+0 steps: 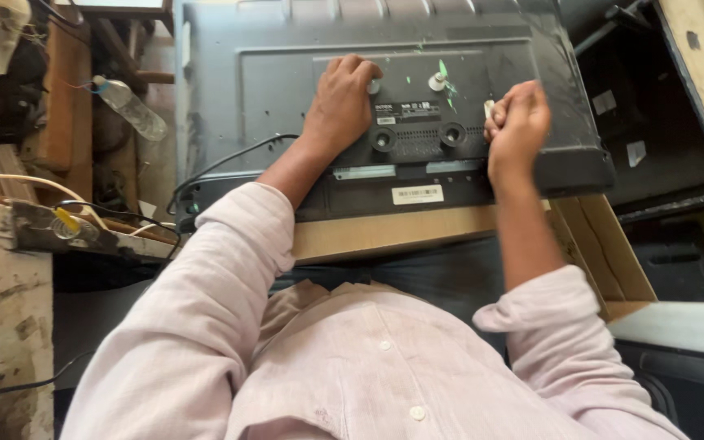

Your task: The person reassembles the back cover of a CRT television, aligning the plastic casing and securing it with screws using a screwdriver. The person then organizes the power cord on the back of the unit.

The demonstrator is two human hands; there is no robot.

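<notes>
A flat-screen television (270, 73) lies face down with its dark grey back cover up. My left hand (342, 99) rests on the middle of the back panel, its fingers curled over a round mounting stud (375, 85). My right hand (518, 122) is closed in a fist near the panel's right side, gripping a small pale tool or handle (489, 108) that I cannot make out. A second stud (436, 81) with green marks stands between the hands. Two round mount holes (383, 139) sit below.
A cardboard sheet (384, 232) lies under the television's near edge. A black cable (221, 163) runs off its left side. A plastic bottle (130, 106) lies at the left among wood. A worn bench (5, 310) stands at left, dark panels (662, 122) at right.
</notes>
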